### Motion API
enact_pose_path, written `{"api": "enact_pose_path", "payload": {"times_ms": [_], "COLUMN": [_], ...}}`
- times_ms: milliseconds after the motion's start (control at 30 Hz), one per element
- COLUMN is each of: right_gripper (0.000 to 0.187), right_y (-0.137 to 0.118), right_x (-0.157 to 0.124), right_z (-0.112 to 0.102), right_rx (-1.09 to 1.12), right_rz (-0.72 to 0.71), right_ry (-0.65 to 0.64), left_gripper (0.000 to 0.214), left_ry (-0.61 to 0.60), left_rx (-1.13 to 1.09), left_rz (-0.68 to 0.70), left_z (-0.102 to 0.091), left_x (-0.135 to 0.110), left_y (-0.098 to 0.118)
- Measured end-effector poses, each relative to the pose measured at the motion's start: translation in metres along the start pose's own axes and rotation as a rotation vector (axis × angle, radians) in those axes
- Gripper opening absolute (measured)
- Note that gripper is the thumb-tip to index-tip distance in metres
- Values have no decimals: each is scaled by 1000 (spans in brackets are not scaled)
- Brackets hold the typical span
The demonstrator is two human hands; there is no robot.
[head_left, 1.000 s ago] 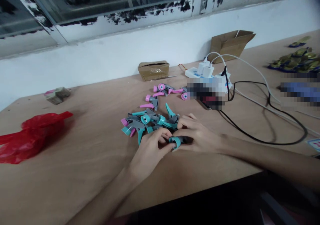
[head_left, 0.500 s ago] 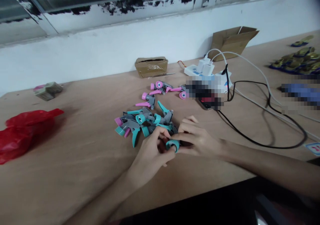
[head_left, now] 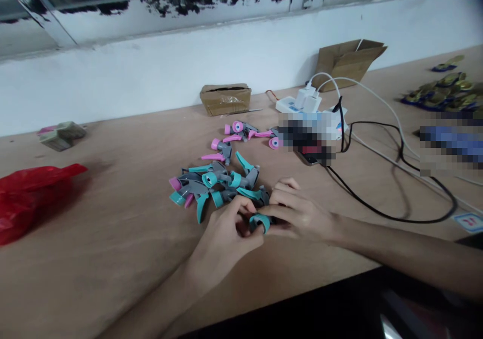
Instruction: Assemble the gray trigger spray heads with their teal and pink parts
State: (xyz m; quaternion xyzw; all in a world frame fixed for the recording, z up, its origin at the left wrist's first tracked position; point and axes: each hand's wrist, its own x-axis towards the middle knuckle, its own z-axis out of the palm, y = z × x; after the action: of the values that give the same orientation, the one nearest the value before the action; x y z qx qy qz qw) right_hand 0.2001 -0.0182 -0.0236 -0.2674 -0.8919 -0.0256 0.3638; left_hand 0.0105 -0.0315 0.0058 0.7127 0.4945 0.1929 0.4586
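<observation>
Between my two hands is a grey trigger spray head with a teal collar, its open ring turned towards me. My left hand is closed on the collar, with the thumb at the ring's lower rim. From the other side my right hand grips the grey body, which the fingers mostly hide. Just beyond lies a heap of grey and teal spray heads, with a few pink parts at its left. Farther back are several grey and pink spray heads.
A red plastic bag and a small taped bundle lie at left. Two cardboard boxes stand along the wall. A power strip with chargers and a black cable occupy the right. Gold and blue pieces lie farther right.
Both hands keep their hold on the spray head in nearly the same place. The whole view has shifted slightly, so the surroundings sit a little farther left.
</observation>
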Motion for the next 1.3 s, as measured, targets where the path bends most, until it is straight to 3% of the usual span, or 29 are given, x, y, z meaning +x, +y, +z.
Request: {"api": "enact_pose_path", "payload": {"times_ms": [333,533,733,833,933,1033,1300], "right_gripper": [22,19,17,17,16,16,19], "right_y": [-7,-7,-18,-23,-24,-23,-21], "right_x": [0,1,2,2,2,1,4], "right_z": [-4,-3,-2,-4,-4,-3,-8], "right_rx": [-98,-108,-171,-237,-267,-273,-178], "right_rz": [11,112,240,287,309,323,360], "right_ry": [-49,-27,-12,-2,-10,-17,12], "left_gripper": [19,26,15,9,2,9,11], "left_ry": [151,163,216,298,364,376,527], "left_rx": [211,272,243,312,433,517,576], "left_rz": [103,146,141,160,227,303,470], "left_z": [12,10,8,9,10,12,16], "left_x": [-6,-5,-2,-1,-2,-5,-7], "left_y": [4,5,4,5,5,2,-2]}}
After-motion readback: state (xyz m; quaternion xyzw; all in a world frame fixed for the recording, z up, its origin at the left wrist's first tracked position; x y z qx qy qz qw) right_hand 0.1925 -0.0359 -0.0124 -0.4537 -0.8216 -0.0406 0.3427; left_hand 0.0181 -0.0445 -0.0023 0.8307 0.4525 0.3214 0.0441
